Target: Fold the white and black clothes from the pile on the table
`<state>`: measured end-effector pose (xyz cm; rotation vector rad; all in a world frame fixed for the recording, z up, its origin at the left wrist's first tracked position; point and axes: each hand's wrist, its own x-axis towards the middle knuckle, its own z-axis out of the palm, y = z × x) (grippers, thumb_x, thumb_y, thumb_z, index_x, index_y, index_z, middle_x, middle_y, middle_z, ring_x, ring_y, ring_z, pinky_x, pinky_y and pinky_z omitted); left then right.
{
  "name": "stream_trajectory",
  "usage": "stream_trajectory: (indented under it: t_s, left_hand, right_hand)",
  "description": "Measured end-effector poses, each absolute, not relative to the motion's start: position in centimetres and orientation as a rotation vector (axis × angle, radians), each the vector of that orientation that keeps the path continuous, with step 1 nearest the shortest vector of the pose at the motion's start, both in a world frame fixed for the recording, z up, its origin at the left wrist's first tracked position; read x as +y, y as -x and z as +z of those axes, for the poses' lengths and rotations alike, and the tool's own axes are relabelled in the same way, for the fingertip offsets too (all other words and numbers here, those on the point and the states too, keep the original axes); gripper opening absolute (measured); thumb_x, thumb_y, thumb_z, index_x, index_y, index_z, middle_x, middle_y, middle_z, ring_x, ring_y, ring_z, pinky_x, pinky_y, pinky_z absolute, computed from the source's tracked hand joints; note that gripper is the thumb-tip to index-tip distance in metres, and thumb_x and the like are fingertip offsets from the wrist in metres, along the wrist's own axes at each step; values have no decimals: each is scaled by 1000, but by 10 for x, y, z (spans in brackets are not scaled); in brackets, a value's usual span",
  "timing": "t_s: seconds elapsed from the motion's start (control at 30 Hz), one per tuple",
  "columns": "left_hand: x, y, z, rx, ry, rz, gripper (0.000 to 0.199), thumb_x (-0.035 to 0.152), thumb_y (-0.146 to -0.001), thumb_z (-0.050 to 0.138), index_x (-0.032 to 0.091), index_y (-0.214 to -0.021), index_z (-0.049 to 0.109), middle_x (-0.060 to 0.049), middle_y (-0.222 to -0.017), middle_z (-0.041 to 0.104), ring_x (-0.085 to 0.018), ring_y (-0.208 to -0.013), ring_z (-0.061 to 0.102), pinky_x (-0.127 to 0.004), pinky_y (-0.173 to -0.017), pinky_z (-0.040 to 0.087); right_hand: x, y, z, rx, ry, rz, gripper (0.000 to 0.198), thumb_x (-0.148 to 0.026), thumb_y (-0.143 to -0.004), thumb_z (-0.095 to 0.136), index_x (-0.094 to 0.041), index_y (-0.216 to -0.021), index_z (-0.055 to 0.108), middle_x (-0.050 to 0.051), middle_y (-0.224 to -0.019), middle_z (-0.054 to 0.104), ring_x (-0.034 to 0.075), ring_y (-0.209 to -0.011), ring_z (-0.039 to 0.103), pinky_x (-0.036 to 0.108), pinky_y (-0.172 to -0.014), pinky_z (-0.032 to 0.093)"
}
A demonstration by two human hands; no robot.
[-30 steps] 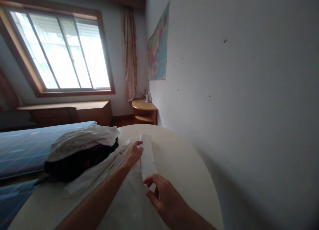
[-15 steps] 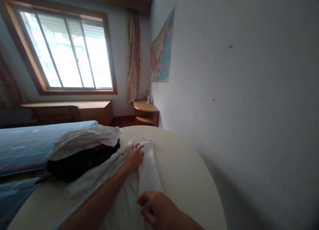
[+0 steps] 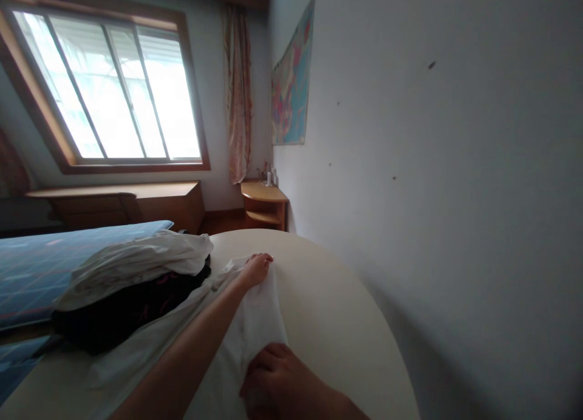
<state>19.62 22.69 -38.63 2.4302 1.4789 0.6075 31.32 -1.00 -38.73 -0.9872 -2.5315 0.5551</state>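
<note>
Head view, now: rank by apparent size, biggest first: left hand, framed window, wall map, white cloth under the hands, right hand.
1. Framed window
2. White cloth, counting only what shows
3. Wall map and right hand: too close to rank; the hand is nearer the camera
4. Left hand

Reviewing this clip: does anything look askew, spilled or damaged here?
Nothing looks spilled. Dark spots scattered on the wall at the right stand out against its pale surface; whether holes or dirt, I cannot tell. The crumpled white cloth piled over black fabric also looks untidy beside the flatter white cloth on the table.
</note>
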Motion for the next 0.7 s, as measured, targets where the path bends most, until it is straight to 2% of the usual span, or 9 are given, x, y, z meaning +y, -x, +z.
stream_trajectory:
  t_s: [0.1, 0.2, 0.27, 0.37, 0.47, 0.6, 0.7]
  left_hand:
    - [236, -202, -387, 1454, -2423, 598, 28, 17, -93, 49, 23, -108, 71, -5, -113, 73, -22, -113, 62, -36, -103, 43]
    - [244, -207, -384, 1430, -2416, 614, 26, 15, -90, 52, 21, -104, 73, -5, -108, 74, -21, -106, 65, -32, -98, 46]
    - [250, -210, -382, 1446, -2402, 644, 28, 12, -90, 50, 19, -104, 73, -6, -109, 74, -20, -105, 65, -30, -97, 47]
    - [254, -212, -381, 1494, -2381, 690, 33, 11, -92, 45, 16, -110, 72, -9, -116, 70, -21, -109, 64, -31, -99, 46]
    - [251, -210, -385, 1497, -2386, 662, 34, 12, -91, 45, 18, -110, 73, -9, -119, 69, -22, -111, 63, -33, -102, 44]
    - [241, -205, -390, 1478, -2425, 587, 33, 16, -93, 46, 22, -109, 74, -7, -121, 69, -24, -115, 60, -37, -105, 40]
    - [233, -204, -390, 1469, -2463, 559, 34, 19, -96, 43, 22, -114, 72, -7, -128, 66, -24, -118, 58, -38, -107, 38]
  right_hand:
    - [-6, -317, -399, -2552, 926, 538, 35, -39, -82, 74, -27, -115, 69, 3, -121, 67, 20, -118, 57, 31, -109, 35]
    - [-3, -318, -411, -2566, 906, 476, 26, -36, -91, 64, -28, -116, 68, 1, -122, 66, 19, -118, 55, 31, -110, 34]
    - [-2, -317, -419, -2567, 913, 425, 24, -33, -96, 58, -30, -118, 66, 0, -125, 65, 18, -119, 54, 30, -110, 34]
    - [-2, -317, -428, -2553, 928, 352, 30, -33, -100, 52, -34, -129, 59, 0, -136, 59, 19, -127, 48, 32, -112, 34]
    - [-3, -319, -430, -2579, 948, 304, 38, -34, -101, 49, -38, -139, 49, 0, -148, 50, 22, -136, 40, 38, -115, 31]
    - [-6, -321, -426, -2613, 1000, 351, 43, -34, -101, 49, -38, -143, 44, -1, -152, 46, 23, -141, 36, 44, -119, 25]
    - [-9, -322, -420, -2593, 1045, 447, 54, -46, -96, 56, -36, -147, 40, 2, -156, 42, 28, -143, 33, 49, -120, 22]
